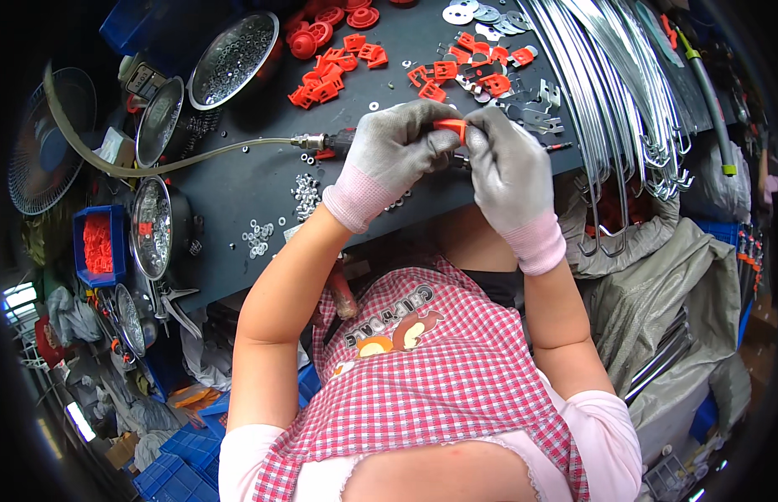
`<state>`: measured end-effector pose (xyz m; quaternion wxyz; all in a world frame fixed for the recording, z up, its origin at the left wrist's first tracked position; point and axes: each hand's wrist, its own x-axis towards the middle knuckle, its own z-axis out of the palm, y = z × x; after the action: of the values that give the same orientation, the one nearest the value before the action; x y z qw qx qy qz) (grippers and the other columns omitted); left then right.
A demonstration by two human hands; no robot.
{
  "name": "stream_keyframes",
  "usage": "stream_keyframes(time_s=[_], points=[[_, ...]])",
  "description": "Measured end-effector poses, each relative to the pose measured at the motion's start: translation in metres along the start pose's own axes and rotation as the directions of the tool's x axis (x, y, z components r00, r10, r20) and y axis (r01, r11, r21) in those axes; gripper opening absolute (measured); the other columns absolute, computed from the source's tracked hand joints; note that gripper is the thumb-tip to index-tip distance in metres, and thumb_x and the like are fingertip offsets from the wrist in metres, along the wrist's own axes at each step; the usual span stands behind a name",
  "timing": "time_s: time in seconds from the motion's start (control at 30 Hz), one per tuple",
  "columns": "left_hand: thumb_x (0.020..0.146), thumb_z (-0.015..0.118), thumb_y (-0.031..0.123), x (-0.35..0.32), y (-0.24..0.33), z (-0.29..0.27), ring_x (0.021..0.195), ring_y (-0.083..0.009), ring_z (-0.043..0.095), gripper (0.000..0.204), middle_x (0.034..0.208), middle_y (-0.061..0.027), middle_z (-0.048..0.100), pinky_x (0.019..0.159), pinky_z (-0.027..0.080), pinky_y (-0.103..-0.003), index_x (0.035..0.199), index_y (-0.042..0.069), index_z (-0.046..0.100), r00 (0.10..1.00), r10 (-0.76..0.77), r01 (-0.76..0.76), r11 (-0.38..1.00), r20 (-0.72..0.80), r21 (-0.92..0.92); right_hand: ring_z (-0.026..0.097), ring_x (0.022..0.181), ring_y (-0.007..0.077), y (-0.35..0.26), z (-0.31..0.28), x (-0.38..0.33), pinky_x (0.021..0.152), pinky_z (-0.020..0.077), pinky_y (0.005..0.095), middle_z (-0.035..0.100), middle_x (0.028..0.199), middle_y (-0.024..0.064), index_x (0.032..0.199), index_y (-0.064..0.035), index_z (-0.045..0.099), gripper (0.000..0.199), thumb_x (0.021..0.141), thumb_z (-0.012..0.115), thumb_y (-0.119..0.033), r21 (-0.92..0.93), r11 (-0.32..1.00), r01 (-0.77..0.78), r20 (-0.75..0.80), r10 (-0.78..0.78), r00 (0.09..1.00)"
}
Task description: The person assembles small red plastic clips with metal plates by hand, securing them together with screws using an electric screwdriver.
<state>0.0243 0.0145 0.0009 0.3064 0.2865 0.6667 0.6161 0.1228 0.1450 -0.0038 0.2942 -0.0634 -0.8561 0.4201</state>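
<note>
Both of my hands wear grey-coated gloves with pink cuffs and meet over the near part of the dark table. Between them is a small red plastic piece [450, 126], pinched by my left hand [393, 151] and by the fingers of my right hand [510, 171]. Gloves cover much of that piece. Under my hands lies a dark air tool [340, 144], partly hidden, its clear hose [221, 153] running off left. Just beyond are red plastic clips [443, 70] and flat metal brackets [535, 113]. Small nuts [306, 197] and washers [257, 238] lie left of my left forearm.
Metal bowls of small hardware [236, 63] line the table's left side, near a blue bin [99, 244] of red parts. More red clips [326, 77] and round metal discs [487, 15] lie farther back. Long hooked metal rods [602, 84] cover the right side, overhanging the near edge.
</note>
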Motion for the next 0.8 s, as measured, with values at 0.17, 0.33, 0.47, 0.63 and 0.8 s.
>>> stream_keyframes(time_s=[0.17, 0.33, 0.47, 0.63, 0.8], points=[[0.082, 0.074, 0.025, 0.010, -0.003, 0.002, 0.063, -0.0026, 0.053, 0.044, 0.084, -0.0007, 0.061, 0.053, 0.043, -0.016, 0.112, -0.001, 0.055, 0.995, -0.061, 0.067, 0.995, 0.076, -0.079, 0.062, 0.082, 0.0334, 0.011, 0.018, -0.002, 0.074, 0.0490, 0.0409, 0.058, 0.096, 0.0178, 0.116, -0.0038, 0.049, 0.040, 0.087, 0.064, -0.025, 0.429, 0.902, -0.060, -0.077, 0.102, 0.992], [0.087, 0.066, 0.017, 0.026, -0.005, -0.021, 0.064, -0.0052, 0.054, 0.022, 0.079, -0.0018, 0.062, 0.058, 0.046, -0.022, 0.099, 0.000, 0.057, 0.993, 0.031, -0.003, 0.969, -0.111, 0.245, 0.055, 0.096, 0.0302, 0.039, -0.014, 0.000, 0.082, 0.0433, 0.0420, 0.058, 0.098, 0.0117, 0.101, -0.0093, 0.061, 0.034, 0.079, 0.069, -0.033, -0.373, 0.913, -0.163, -0.223, 0.082, 0.971], [0.084, 0.065, 0.018, 0.043, -0.025, -0.031, 0.072, -0.0295, 0.062, 0.021, 0.082, -0.0157, 0.065, 0.069, 0.048, -0.035, 0.094, 0.000, 0.060, 0.988, 0.132, -0.021, 0.642, -0.083, 0.766, 0.055, 0.102, 0.0299, 0.057, -0.043, -0.004, 0.083, 0.0459, 0.0420, 0.057, 0.104, 0.0122, 0.096, -0.0074, 0.063, 0.047, 0.072, 0.075, -0.046, -0.849, 0.376, -0.372, -0.251, 0.332, 0.909], [0.079, 0.069, 0.034, 0.043, -0.012, -0.029, 0.080, -0.0317, 0.064, 0.035, 0.085, -0.0151, 0.067, 0.073, 0.049, -0.040, 0.095, 0.004, 0.063, 0.976, 0.109, 0.110, 0.493, -0.187, 0.863, 0.055, 0.101, 0.0290, 0.059, -0.035, -0.005, 0.084, 0.0453, 0.0414, 0.058, 0.106, 0.0113, 0.095, -0.0084, 0.067, 0.043, 0.072, 0.075, -0.043, -0.846, 0.366, -0.389, -0.233, 0.403, 0.885], [0.073, 0.075, 0.031, 0.040, -0.003, -0.084, 0.095, -0.0268, 0.063, 0.031, 0.098, -0.0065, 0.063, 0.076, 0.051, -0.040, 0.097, 0.014, 0.065, 0.869, 0.220, 0.425, 0.129, -0.444, 0.896, 0.055, 0.098, 0.0287, 0.068, -0.040, -0.009, 0.086, 0.0430, 0.0418, 0.061, 0.097, 0.0086, 0.089, -0.0099, 0.069, 0.030, 0.074, 0.075, -0.035, -0.661, 0.646, -0.381, -0.223, 0.314, 0.923]])
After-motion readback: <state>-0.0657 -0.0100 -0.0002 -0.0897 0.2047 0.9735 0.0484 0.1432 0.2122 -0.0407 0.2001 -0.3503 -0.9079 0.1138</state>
